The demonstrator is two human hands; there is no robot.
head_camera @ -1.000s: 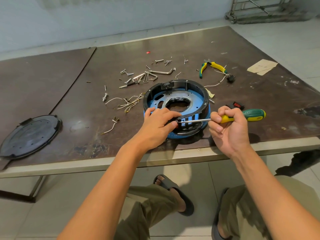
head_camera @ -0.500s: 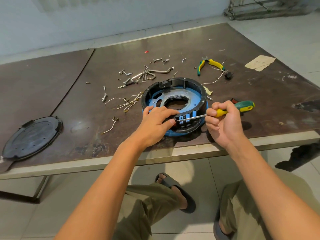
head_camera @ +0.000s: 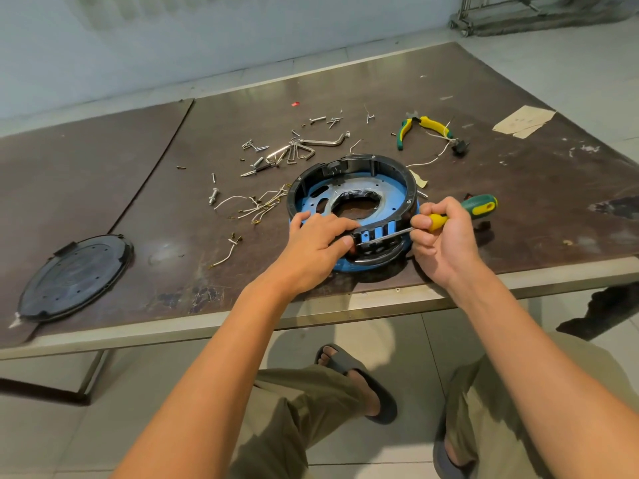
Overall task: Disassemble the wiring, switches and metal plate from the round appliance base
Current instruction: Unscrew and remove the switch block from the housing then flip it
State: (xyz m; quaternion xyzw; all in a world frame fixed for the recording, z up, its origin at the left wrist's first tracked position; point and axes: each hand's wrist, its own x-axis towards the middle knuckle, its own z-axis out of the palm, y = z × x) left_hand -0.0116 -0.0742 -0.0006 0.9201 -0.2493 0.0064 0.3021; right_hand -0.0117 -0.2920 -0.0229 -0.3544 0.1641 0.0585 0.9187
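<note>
- One brown surface [head_camera: 449, 81] is carrying everything, its near edge running under both forearms.
- One round black lid [head_camera: 74, 276] is lying flat near the left end, well apart from the base.
- One base [head_camera: 349, 165], a black ring over blue, is sitting at the near edge between the two hands.
- The left hand [head_camera: 316, 248] is reaching in palm down. Its fingers are curling over the base's near rim and gripping it, the thumb lying beside the screwdriver tip.
- The right hand [head_camera: 446, 240] is clenching its fingers round the one screwdriver [head_camera: 479, 206], the shaft pointing left across the near rim.
- Against a second ago, the right hand is sitting closer to the base and the handle is tilting farther away. The left grip is staying as it was.
- One pair of pliers [head_camera: 423, 127] is lying beyond the base, to the right.
- Loose wires [head_camera: 257, 205] are lying just left of the base.
- Screws [head_camera: 317, 119] and hex keys [head_camera: 307, 148] are lying scattered beyond it, too small to count.
</note>
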